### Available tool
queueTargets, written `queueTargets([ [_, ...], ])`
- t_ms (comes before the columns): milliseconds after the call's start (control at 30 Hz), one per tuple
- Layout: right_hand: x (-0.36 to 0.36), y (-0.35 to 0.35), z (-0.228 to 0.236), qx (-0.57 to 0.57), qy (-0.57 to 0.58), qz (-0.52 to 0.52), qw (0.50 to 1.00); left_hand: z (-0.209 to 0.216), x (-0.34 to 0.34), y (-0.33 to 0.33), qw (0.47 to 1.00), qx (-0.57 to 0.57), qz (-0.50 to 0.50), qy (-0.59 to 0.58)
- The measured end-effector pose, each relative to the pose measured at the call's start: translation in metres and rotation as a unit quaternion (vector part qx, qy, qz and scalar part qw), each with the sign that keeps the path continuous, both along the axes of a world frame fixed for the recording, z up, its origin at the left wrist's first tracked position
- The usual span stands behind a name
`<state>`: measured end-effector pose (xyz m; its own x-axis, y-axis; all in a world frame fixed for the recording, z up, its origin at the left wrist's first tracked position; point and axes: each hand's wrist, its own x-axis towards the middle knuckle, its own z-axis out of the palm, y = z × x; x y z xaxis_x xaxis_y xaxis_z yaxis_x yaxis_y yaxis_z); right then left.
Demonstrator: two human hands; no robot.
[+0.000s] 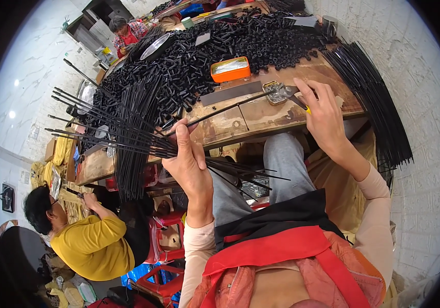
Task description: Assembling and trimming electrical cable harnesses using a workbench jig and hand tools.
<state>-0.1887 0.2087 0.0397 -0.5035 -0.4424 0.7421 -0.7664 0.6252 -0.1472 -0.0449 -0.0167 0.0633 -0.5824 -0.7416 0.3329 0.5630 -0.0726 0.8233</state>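
Note:
My left hand (191, 169) is closed around a loose bundle of thin black rods (94, 134) that fan out to the left, with some of their ends sticking out below the hand. A single black rod (227, 108) runs from that hand up and right to the jaws of a pair of pliers (287, 91) with a yellow-marked handle. My right hand (325, 115) grips the pliers' handles. The plier jaws are at the rod's far end, just above a small tin (273, 99) on the table. Whether the jaws are clamped on the rod is too small to tell.
A large heap of black fittings (179, 61) covers the back of the wooden table (302, 110). Near it are an orange box (230, 70) and a flat grey strip (231, 93). Rod bundles overhang the edge left (131, 159) and right (376, 102). A person in yellow (94, 246) sits at left.

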Motion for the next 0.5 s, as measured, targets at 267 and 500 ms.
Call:
queueTargets([
  [267,0.0021,-0.0013,0.0024,0.008,0.018,-0.008,1.0,0.0018,0.0012,0.0044,1.0,0.001,-0.003,0.006],
  [500,0.0034,-0.0006,0.0028,0.061,0.045,-0.046,0.996,-0.0011,0.0022,0.0085,1.0,-0.007,0.008,0.008],
])
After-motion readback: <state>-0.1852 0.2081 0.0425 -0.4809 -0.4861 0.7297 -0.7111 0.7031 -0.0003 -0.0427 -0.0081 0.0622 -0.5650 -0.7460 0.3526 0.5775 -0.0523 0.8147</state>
